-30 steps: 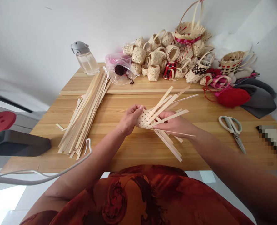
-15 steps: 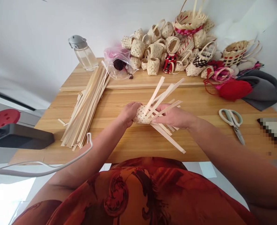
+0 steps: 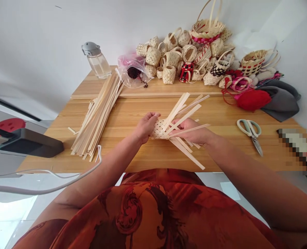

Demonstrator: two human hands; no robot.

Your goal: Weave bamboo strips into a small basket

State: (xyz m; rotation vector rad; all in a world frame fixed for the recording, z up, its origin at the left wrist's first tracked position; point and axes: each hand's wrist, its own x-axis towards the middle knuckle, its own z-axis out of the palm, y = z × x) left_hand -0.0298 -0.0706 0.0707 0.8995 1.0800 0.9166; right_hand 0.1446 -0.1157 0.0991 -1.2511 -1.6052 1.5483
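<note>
My left hand grips the rounded end of a small woven basket piece made of pale flat strips. My right hand holds the same piece from the other side, its fingers among the loose strip ends. These ends fan out to the upper right and lower right. Part of the weave is hidden under my fingers. A long bundle of loose strips lies on the table left of my hands.
A wooden table holds a heap of small woven baskets, a plastic bag, a glass bottle, scissors, red yarn and grey cloth. A white cable crosses near my left forearm.
The table sits higher in the view than before. The woven piece has turned slightly between my hands, and the strip ends have shifted with it. Both hands keep hold.
</note>
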